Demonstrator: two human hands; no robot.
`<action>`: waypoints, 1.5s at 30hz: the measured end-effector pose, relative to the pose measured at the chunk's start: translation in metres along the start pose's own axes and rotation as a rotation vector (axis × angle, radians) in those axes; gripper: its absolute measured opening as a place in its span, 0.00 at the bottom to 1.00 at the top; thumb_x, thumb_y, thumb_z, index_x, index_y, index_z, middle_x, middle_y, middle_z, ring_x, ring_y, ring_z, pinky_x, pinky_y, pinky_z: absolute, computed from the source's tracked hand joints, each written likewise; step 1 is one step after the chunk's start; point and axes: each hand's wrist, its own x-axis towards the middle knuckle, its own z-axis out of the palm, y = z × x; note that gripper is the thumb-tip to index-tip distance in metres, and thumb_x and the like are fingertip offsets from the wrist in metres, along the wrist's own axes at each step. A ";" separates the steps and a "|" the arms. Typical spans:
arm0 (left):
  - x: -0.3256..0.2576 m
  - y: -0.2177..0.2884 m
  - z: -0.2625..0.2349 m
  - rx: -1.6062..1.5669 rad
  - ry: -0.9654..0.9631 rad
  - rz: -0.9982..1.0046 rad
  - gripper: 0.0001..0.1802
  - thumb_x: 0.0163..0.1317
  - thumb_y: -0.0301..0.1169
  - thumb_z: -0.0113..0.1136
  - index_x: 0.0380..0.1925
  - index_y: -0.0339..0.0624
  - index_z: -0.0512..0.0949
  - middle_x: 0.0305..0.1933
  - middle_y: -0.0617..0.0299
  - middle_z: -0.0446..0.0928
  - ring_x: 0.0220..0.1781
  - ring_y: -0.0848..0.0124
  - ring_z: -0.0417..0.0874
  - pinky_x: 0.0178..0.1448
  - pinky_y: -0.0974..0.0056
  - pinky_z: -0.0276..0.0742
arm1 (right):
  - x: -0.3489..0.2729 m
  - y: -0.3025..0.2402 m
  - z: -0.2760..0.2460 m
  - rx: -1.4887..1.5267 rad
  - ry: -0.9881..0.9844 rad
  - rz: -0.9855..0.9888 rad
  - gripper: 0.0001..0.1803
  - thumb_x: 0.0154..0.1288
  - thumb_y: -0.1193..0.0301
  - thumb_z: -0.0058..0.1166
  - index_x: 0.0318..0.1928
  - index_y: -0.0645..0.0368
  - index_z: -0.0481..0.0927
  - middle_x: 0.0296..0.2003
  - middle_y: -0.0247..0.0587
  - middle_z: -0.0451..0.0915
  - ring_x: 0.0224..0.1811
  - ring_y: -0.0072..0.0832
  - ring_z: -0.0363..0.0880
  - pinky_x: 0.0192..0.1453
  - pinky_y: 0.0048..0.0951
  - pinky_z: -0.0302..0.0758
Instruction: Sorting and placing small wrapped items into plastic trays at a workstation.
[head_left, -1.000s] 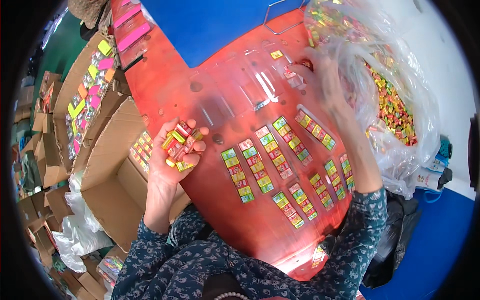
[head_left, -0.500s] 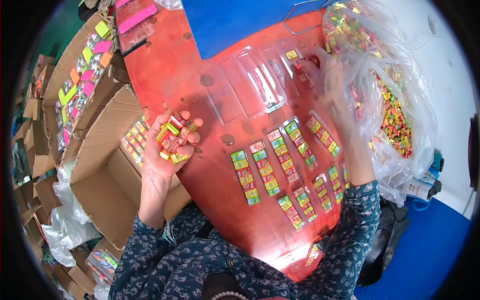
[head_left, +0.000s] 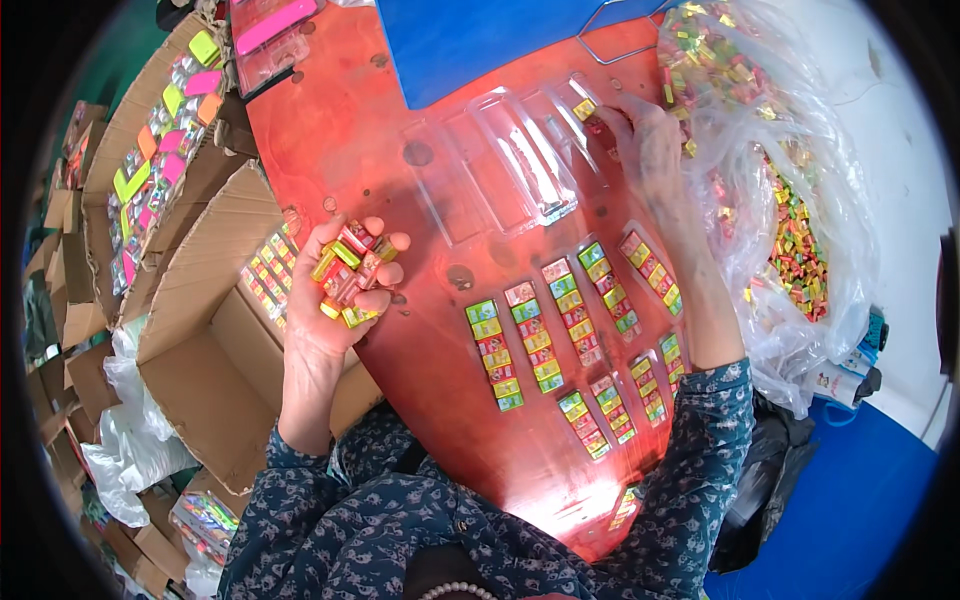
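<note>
My left hand (head_left: 335, 290) is raised palm up over the table's left edge, its fingers curled round a heap of small wrapped pieces (head_left: 352, 270) in red, yellow and green. A clear plastic tray (head_left: 450, 190) with long slots lies at the far middle of the table. Over its right end is my right hand (head_left: 645, 140), fingers bent down into the last slot. What those fingertips grip is hidden. A single yellow piece (head_left: 584, 109) sits in that slot's far end. Nearer to me lie several filled strips (head_left: 494, 355) of the same pieces in two rows.
A large clear bag (head_left: 800, 230) of loose pieces stands on the right. At the left are an open cardboard box (head_left: 215, 340) with filled strips inside and another carton (head_left: 150, 170) of colourful packs. A blue board (head_left: 500, 45) covers the table's far side.
My right hand has come a little left and down onto the end slot, covering red pieces seen there before. My left hand keeps its place and its handful. The view has shifted slightly.
</note>
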 end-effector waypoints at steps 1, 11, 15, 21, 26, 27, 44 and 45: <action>0.000 0.000 0.000 -0.001 0.002 0.002 0.20 0.64 0.41 0.44 0.39 0.34 0.76 0.44 0.41 0.73 0.31 0.58 0.74 0.18 0.69 0.71 | 0.000 -0.002 -0.001 -0.030 0.017 -0.020 0.06 0.54 0.74 0.55 0.33 0.59 0.80 0.26 0.55 0.77 0.30 0.48 0.78 0.32 0.39 0.71; -0.001 0.000 0.002 0.002 -0.020 0.001 0.21 0.64 0.42 0.43 0.39 0.33 0.76 0.44 0.41 0.73 0.30 0.58 0.75 0.18 0.68 0.71 | -0.014 -0.016 -0.014 0.171 0.018 0.083 0.07 0.52 0.75 0.58 0.33 0.65 0.80 0.24 0.53 0.77 0.26 0.43 0.77 0.31 0.35 0.70; -0.001 -0.001 0.005 0.020 -0.028 0.013 0.21 0.64 0.42 0.43 0.39 0.33 0.76 0.44 0.41 0.73 0.30 0.58 0.75 0.18 0.68 0.71 | -0.013 -0.012 -0.006 0.121 0.054 0.067 0.07 0.51 0.76 0.59 0.32 0.64 0.81 0.25 0.52 0.77 0.28 0.44 0.77 0.33 0.35 0.71; -0.002 -0.001 0.007 0.032 -0.019 0.032 0.22 0.64 0.42 0.42 0.39 0.33 0.76 0.43 0.42 0.73 0.30 0.58 0.75 0.18 0.69 0.71 | -0.018 -0.019 -0.009 -0.046 0.068 0.006 0.06 0.52 0.73 0.57 0.30 0.63 0.81 0.29 0.50 0.77 0.32 0.46 0.77 0.36 0.38 0.71; -0.003 0.000 0.007 0.057 -0.020 0.040 0.22 0.65 0.42 0.42 0.39 0.33 0.76 0.43 0.42 0.73 0.30 0.59 0.75 0.18 0.69 0.71 | -0.017 -0.024 -0.009 -0.039 0.111 -0.052 0.07 0.54 0.74 0.55 0.34 0.62 0.79 0.30 0.50 0.77 0.33 0.48 0.76 0.37 0.39 0.71; -0.004 0.000 0.007 0.058 -0.022 0.041 0.22 0.65 0.42 0.42 0.39 0.33 0.76 0.43 0.42 0.73 0.30 0.59 0.75 0.18 0.69 0.71 | -0.016 -0.022 -0.007 -0.038 0.112 -0.053 0.07 0.54 0.74 0.55 0.34 0.62 0.79 0.30 0.50 0.77 0.33 0.48 0.76 0.37 0.39 0.71; -0.002 -0.003 0.010 0.075 -0.044 0.045 0.22 0.65 0.42 0.41 0.40 0.32 0.75 0.42 0.41 0.73 0.30 0.57 0.76 0.18 0.68 0.71 | -0.010 0.001 -0.035 0.747 -0.080 0.273 0.09 0.63 0.73 0.51 0.41 0.66 0.76 0.31 0.35 0.80 0.34 0.19 0.76 0.38 0.18 0.71; -0.001 -0.003 0.010 0.070 -0.047 0.037 0.22 0.65 0.42 0.41 0.40 0.32 0.75 0.42 0.41 0.73 0.30 0.57 0.76 0.18 0.68 0.71 | -0.010 0.004 -0.035 0.690 -0.028 0.217 0.08 0.61 0.74 0.53 0.38 0.66 0.79 0.30 0.33 0.80 0.33 0.17 0.75 0.37 0.16 0.70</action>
